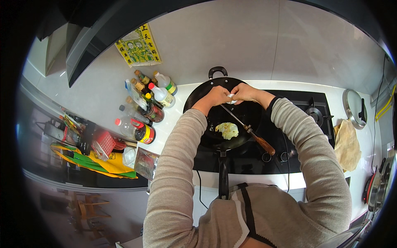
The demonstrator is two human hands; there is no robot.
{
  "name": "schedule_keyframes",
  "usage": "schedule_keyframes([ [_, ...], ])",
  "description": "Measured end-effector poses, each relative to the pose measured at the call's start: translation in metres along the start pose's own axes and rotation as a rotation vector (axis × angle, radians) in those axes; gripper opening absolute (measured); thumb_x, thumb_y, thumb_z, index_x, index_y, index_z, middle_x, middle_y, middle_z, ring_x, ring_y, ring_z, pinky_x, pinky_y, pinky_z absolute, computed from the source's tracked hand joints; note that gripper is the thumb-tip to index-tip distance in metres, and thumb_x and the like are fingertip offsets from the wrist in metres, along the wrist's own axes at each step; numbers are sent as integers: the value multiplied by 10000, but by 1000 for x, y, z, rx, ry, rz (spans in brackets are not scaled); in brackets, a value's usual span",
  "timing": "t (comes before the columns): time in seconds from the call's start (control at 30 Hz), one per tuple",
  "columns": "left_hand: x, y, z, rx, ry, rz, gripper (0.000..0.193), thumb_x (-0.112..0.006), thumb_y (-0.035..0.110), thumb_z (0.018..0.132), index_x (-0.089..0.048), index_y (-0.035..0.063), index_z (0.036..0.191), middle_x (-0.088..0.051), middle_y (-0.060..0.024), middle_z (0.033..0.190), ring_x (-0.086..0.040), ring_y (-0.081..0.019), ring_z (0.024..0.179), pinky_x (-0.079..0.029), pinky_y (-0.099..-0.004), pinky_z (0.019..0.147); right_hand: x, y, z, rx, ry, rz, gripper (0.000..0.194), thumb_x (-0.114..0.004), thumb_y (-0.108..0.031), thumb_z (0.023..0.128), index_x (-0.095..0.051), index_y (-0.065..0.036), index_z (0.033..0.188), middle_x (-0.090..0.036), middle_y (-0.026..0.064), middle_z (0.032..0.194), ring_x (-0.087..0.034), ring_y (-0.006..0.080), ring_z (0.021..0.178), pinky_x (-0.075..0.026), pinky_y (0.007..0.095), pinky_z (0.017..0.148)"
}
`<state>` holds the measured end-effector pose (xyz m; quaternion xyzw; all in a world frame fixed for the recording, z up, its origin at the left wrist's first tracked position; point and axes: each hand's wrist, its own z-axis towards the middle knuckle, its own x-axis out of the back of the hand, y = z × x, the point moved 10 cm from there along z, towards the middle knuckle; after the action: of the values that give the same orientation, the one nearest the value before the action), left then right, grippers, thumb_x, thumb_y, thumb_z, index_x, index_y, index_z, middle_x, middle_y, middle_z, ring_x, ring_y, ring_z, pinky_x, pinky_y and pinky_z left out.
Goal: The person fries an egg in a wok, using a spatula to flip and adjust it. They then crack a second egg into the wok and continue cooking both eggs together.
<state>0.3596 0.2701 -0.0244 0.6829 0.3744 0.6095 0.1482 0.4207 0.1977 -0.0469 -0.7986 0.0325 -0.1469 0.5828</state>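
Note:
Over the upper part of a black wok (214,144), my left hand (218,95) and my right hand (246,93) meet, both gripping a white egg (231,99) between the fingertips. Below them a piece of cooked egg (228,130) lies in the wok, off the middle towards the handle. A spatula with a metal shaft and wooden handle (263,144) leans across the wok's right rim; its blade end is hidden beneath my hands. The wok's long black handle (223,176) points towards my body.
Several sauce and oil bottles (149,108) stand left of the wok. The black glass hob (248,167) has another burner (314,114) at right. Beyond it are a pan lid (353,108) and flatbread-like sheets (347,145). A cable (287,161) crosses the hob's front.

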Motion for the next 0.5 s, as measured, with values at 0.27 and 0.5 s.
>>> schedule_keyframes([
  [0.27,0,4,0,-42,2,58,296,-736,180,743,-724,17,990,-720,-98,846,-654,-149,758,-515,-291,733,0,1,0,17,7,-1,246,-754,-55,740,-673,79,929,-679,133,892,-688,200,782,-619,303,689],
  [0.5,1,5,-1,-48,0,59,302,-737,178,742,-723,21,999,-721,-95,854,-656,-150,765,-513,-291,739,-1,2,-2,-10,-3,-36,251,-722,-37,782,-653,60,1004,-671,118,942,-683,182,813,-602,282,734],
])
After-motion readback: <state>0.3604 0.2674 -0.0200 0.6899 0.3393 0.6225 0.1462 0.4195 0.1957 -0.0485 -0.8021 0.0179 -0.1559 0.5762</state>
